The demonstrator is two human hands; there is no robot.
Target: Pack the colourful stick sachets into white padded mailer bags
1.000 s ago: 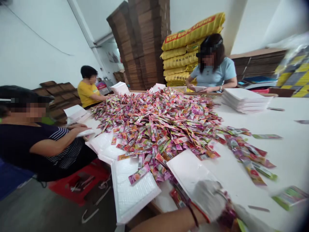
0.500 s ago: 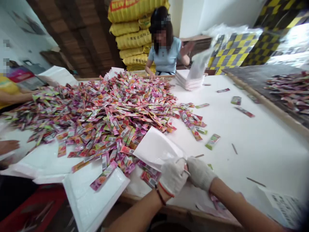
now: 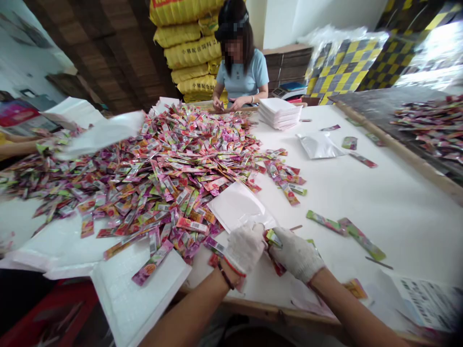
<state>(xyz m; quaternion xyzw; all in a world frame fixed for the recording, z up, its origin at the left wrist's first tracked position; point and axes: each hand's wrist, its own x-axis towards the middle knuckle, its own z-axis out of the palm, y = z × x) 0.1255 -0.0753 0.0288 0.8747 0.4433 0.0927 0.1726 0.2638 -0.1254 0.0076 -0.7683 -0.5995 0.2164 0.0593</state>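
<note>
My left hand [image 3: 246, 246], in a white knit glove with an orange-red cuff edge, is closed on the near corner of a white bag [image 3: 238, 206]. Beside it, my gloved right hand [image 3: 295, 254] pinches a few colourful sachets [image 3: 274, 239] next to the bag's opening. The bag lies tilted against the near edge of a large heap of sachets [image 3: 181, 173]. How far the sachets reach into the bag is hidden by my fingers.
Across the table [image 3: 361, 193] sits a person [image 3: 240, 72] handling something small, near a bag stack [image 3: 279, 113]. A filled bag [image 3: 321, 145] and loose sachets lie right. White bags [image 3: 141, 289] overlap the front-left edge.
Sachets now show in my right hand. A plump bag has landed on the right of the table, and the person opposite has lowered a raised hand. A blurred white bag appears over the heap's left.
</note>
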